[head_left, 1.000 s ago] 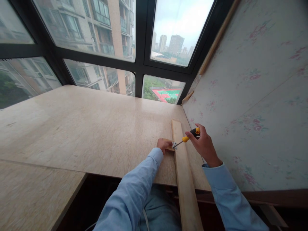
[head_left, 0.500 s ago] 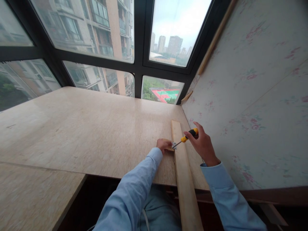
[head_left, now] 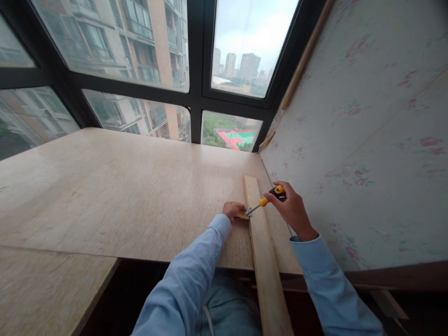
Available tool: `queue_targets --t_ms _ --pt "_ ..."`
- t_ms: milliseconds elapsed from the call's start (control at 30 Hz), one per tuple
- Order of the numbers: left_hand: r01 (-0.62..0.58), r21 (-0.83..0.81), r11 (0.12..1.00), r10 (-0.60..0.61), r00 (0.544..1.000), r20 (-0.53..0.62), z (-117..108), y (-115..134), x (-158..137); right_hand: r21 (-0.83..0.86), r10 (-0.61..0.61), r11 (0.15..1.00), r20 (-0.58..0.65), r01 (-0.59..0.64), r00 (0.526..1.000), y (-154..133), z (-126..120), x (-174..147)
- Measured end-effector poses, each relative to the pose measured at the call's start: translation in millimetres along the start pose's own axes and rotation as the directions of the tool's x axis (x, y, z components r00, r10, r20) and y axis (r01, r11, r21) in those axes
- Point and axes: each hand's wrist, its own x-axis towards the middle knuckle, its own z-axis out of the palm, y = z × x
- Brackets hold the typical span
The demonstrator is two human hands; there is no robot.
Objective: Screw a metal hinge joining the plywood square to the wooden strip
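Observation:
My right hand [head_left: 292, 208] is closed around the yellow and black handle of a screwdriver [head_left: 271, 194]. The shaft slants down to the left, and its tip meets a small metal hinge [head_left: 249, 212]. That hinge sits at the left edge of a long wooden board [head_left: 263, 247], which lies on the stone sill and sticks out over its front edge. My left hand [head_left: 234, 211] grips a short piece of wood [head_left: 242, 215] beside the hinge, its fingertips close to the metal. The fingers partly cover the short piece.
A beige stone sill [head_left: 140, 191] spreads left of the board, with a lower stone slab [head_left: 42, 284] at front left. Dark window frames [head_left: 196, 98] stand behind. A wall with flowered paper [head_left: 371, 154] rises close on the right. Dark gaps lie under the front edge.
The whole view has shifted slightly. My right fingers have moved on the screwdriver handle, which has turned a little, with the tip still at the hinge. My left hand keeps its hold.

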Motion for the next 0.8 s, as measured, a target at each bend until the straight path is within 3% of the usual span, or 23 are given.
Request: queue_targets --t_ms 67,133,267,367,467,533,633,700,800 --pt "-0.004 -0.040 0.999 0.004 1.000 0.008 -1 0 -1 -0.058 0.015 0.998 -0.043 -0.018 0.999 -1 1 0" --pt "-0.001 -0.076 0.997 0.002 1.000 0.010 -1 0 -1 0.019 0.057 0.998 -0.036 -0.056 0.998 1 4 -1" --pt "0.006 -0.090 0.996 -0.007 1.000 -0.006 -1 1 -2 0.347 0.056 0.933 0.124 -0.096 0.991 7 4 -3" --pt "0.009 -0.072 0.997 -0.010 1.000 -0.015 0 1 -3 0.455 -0.028 0.887 0.226 -0.080 0.974 5 -2 -5" --pt "0.004 -0.052 0.999 -0.005 1.000 -0.014 0 1 -3 0.350 -0.017 0.935 0.199 -0.054 0.980 -1 -5 -5" --pt "-0.005 -0.047 0.999 0.004 1.000 -0.011 0 0 -3 0.137 0.017 0.990 0.097 -0.030 0.995 -6 -4 -5" --pt "-0.027 -0.046 0.999 0.027 1.000 -0.008 0 -2 0 -0.116 0.016 0.993 -0.048 -0.021 0.999 -7 0 -3" --pt "-0.046 -0.051 0.998 0.045 0.999 -0.005 0 -4 2 -0.064 0.044 0.997 -0.061 -0.048 0.997 -2 4 -2" --pt "-0.051 -0.073 0.996 0.051 0.999 -0.006 0 -6 4 0.241 0.072 0.967 0.052 -0.082 0.996 9 6 -2"
